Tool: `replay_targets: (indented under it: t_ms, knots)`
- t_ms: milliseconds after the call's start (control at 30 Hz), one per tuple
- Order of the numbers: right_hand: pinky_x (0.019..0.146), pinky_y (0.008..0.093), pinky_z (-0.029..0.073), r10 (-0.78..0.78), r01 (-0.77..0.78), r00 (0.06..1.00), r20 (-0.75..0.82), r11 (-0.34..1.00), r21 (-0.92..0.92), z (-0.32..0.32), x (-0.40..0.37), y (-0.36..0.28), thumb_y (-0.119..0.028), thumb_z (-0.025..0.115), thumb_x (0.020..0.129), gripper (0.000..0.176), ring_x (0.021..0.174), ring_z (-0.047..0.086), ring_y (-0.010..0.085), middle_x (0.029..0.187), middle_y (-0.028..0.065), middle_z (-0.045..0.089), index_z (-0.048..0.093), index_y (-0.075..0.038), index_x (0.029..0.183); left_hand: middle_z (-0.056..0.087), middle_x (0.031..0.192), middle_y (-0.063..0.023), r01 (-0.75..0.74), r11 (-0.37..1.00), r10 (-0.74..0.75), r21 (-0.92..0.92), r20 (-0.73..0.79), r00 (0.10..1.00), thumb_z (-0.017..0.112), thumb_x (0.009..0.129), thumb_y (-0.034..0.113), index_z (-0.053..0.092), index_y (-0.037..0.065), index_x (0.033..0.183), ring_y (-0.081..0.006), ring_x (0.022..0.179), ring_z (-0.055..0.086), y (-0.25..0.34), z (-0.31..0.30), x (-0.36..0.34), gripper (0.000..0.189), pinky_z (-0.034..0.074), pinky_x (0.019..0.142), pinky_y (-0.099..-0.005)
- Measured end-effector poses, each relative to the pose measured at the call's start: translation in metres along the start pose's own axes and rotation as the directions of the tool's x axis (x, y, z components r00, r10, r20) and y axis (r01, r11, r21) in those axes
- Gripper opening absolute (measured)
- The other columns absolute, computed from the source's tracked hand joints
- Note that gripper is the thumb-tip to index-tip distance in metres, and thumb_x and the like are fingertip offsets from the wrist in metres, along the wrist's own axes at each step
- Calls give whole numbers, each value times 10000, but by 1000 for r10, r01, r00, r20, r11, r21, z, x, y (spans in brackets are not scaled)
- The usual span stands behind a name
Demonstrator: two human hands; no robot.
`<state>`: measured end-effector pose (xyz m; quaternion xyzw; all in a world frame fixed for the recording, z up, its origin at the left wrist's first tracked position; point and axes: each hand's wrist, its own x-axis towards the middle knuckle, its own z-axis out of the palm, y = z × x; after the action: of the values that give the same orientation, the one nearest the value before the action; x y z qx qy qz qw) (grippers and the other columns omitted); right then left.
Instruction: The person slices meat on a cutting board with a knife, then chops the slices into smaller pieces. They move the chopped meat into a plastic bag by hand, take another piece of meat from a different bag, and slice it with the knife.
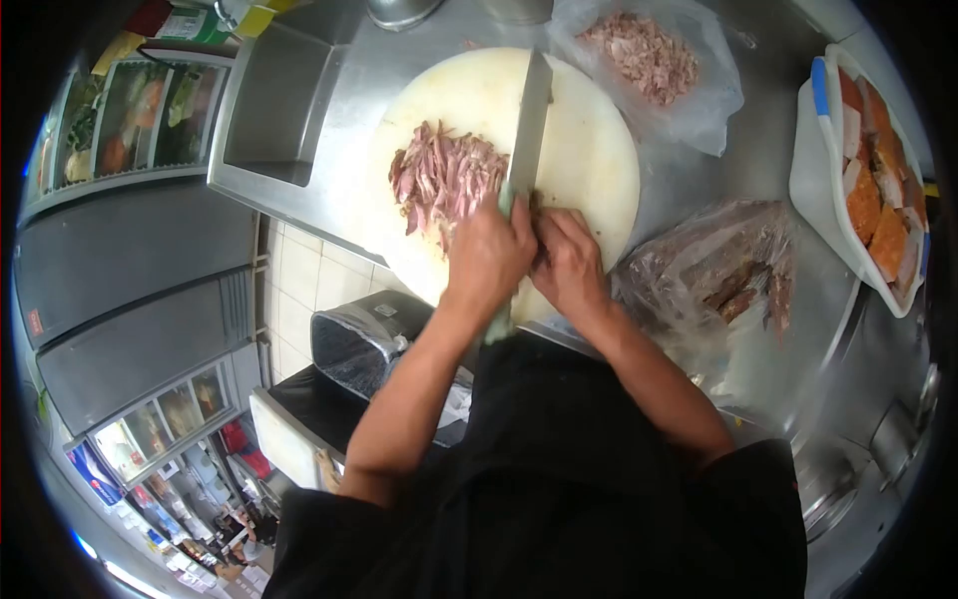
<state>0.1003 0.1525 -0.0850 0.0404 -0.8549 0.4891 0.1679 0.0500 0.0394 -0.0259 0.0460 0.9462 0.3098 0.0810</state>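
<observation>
My left hand (488, 252) is closed round the green handle of a large knife (530, 120), whose blade points away from me over a round white cutting board (594, 130). Sliced reddish meat (446, 180) lies in a heap on the board, left of the blade. Just right of the knife, my right hand (569, 255) rests on the board with its fingers curled; a small dark piece shows by the fingertips, mostly hidden.
Chopped meat in a clear bag (654, 65) lies beyond the board. To the right are a plastic bag of dark meat (733, 270) and a white tub of browned pieces (803, 165). A metal sink (274, 110) and a lined bin (344, 344) are at the left.
</observation>
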Motion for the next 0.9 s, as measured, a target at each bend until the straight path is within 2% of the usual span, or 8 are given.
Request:
replay_targets:
  t_ms: [167, 233, 367, 500, 633, 667, 767, 900]
  knots:
    - [864, 440, 508, 73, -59, 993, -92, 988, 145, -10, -7, -3, 24, 633, 833, 226, 970, 603, 388, 1048, 183, 637, 649, 35, 1058, 607, 722, -376, 65, 998, -66, 12, 65, 996, 561, 976, 255, 616, -124, 758, -542, 757, 637, 19, -40, 6, 441, 521, 676, -562]
    - [853, 439, 510, 46, -40, 995, -87, 996, 74, -17, -10, -2, 22, 632, 841, 207, 954, 608, 374, 1046, 174, 636, 651, 31, 1046, 609, 737, -381, 140, 988, -150, 62, 214, 965, 557, 981, 264, 620, -114, 790, -545, 777, 632, 19, -55, -15, 427, 515, 695, -578]
    - [850, 431, 512, 55, -53, 998, -37, 998, 40, -14, -14, 1, 21, 638, 835, 188, 943, 613, 358, 1036, 160, 635, 653, 20, 1023, 612, 762, -388, 215, 962, -253, 166, 253, 934, 576, 978, 263, 603, -82, 903, -562, 784, 621, 22, -67, -78, 354, 506, 722, -606]
    - [839, 428, 517, -2, 0, 998, -61, 1000, -24, -4, -11, 4, 9, 661, 817, 178, 916, 609, 352, 1011, 147, 627, 653, 11, 995, 613, 698, -367, 189, 952, -234, 242, 176, 956, 600, 963, 244, 601, -49, 942, -547, 689, 628, 8, -36, -100, 294, 524, 647, -602]
    - [838, 426, 519, -3, 3, 1000, -14, 1000, -17, -6, -7, 0, 17, 655, 816, 182, 921, 608, 359, 1020, 161, 633, 653, 28, 997, 619, 696, -352, 23, 997, -23, 77, -1, 1000, 591, 970, 278, 621, -76, 929, -521, 703, 644, 8, -1, -30, 357, 535, 647, -564]
    - [826, 427, 523, -31, 32, 999, 23, 999, -43, -10, -8, 3, 32, 641, 816, 159, 911, 613, 362, 1007, 172, 638, 651, 37, 975, 626, 723, -352, 23, 999, -24, 29, 26, 999, 566, 976, 269, 638, -98, 914, -520, 737, 647, 10, 0, 12, 379, 538, 673, -552]
    - [805, 433, 524, 2, 3, 996, -85, 999, 52, -13, -9, 3, 42, 633, 809, 134, 882, 615, 367, 964, 173, 632, 644, 38, 942, 620, 741, -365, 76, 995, -84, 69, 123, 989, 551, 977, 263, 644, -107, 909, -531, 749, 642, 23, -23, 15, 388, 530, 676, -560]
    - [769, 428, 525, 62, -54, 993, -105, 995, 78, -12, -11, 0, 33, 651, 799, 135, 850, 614, 353, 919, 154, 633, 651, 12, 933, 613, 749, -376, 131, 986, -150, 102, 204, 967, 553, 981, 256, 613, -97, 873, -546, 782, 629, 23, -52, -50, 374, 511, 700, -586]
